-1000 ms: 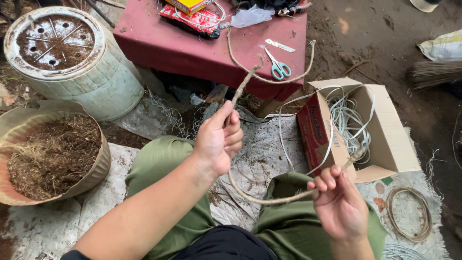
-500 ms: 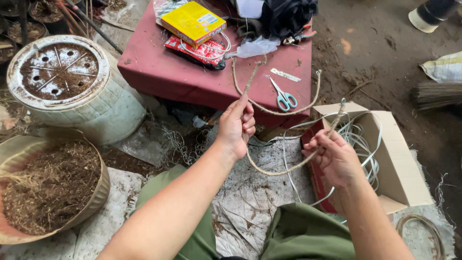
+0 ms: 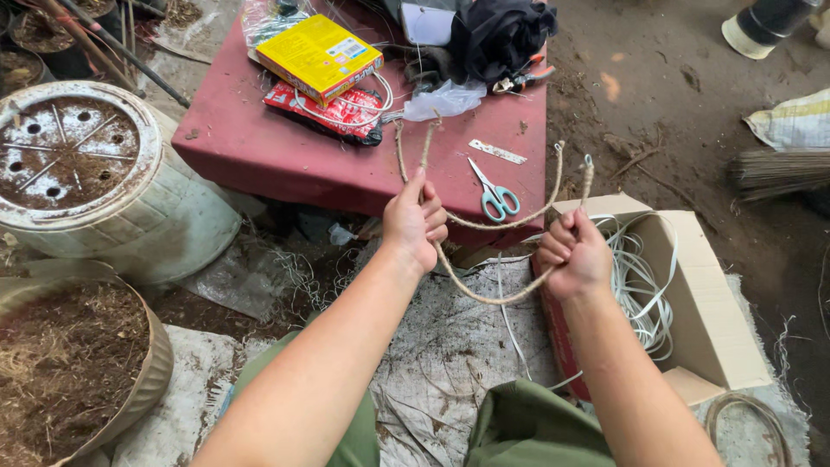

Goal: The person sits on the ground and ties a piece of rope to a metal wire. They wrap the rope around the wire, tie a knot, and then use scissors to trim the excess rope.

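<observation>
1. Left hand: grip closed around a length of tan twisted jute rope, two strands rising out of the fist toward the far side.
2. Right hand: grip closed on the same rope, one frayed end standing up above the knuckles.
3. The rope: sags in a loop between the two hands, with a second curve running behind it over the near edge of the surface; held in the air above the lap.
4. Low dark-red surface: just beyond the hands.
5. Teal-handled scissors: lying on the surface, between the hands and slightly farther.
6. Flat yellow box: at the far part of the surface, resting on a red packet.
7. Open cardboard box: right of the right hand, holding loose white cord.
8. Upturned pale plastic pot: at left.
9. Round basin of brown fibre: near left.
</observation>
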